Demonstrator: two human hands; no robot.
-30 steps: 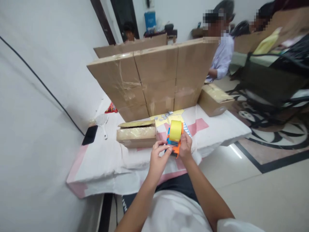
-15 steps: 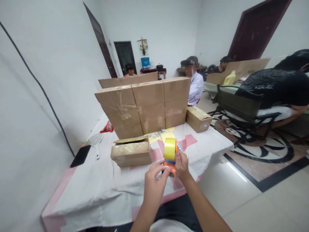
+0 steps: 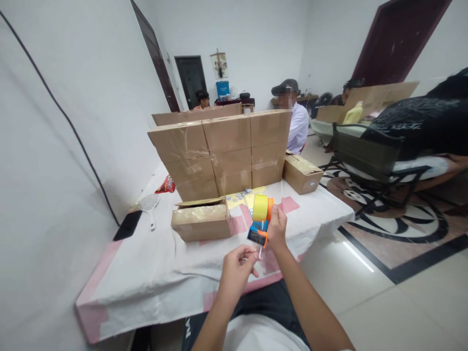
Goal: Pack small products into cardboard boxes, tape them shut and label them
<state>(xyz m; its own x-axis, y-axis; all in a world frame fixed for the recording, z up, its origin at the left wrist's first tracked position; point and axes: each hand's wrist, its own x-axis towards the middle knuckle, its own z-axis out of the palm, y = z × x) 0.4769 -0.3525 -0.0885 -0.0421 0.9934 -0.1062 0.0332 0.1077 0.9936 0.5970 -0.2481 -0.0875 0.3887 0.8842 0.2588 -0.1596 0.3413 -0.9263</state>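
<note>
My right hand (image 3: 277, 226) is wrapped round the orange side of a tape dispenser (image 3: 258, 235), held above the near part of the table. It carries a yellow tape roll (image 3: 261, 208) and has blue and black parts at its lower end. Just below it, my left hand (image 3: 239, 261) is closed in a pinch on a clear strip of tape (image 3: 260, 253) that runs up toward the dispenser. Beyond my hands, to the left, lies a small cardboard box (image 3: 201, 226) with its top flap slightly raised.
A tall panel of joined cardboard boxes (image 3: 230, 168) stands across the table. Another carton (image 3: 303, 178) sits at its right end. On the left lie a white slotted spoon (image 3: 149, 204) and a black phone-like slab (image 3: 127, 225). Several people sit around the room, one in a chair (image 3: 369, 151).
My right hand has lifted and tilted the dispenser, moving it away from my left hand. A clear strip now shows between them. The view has shifted slightly.
</note>
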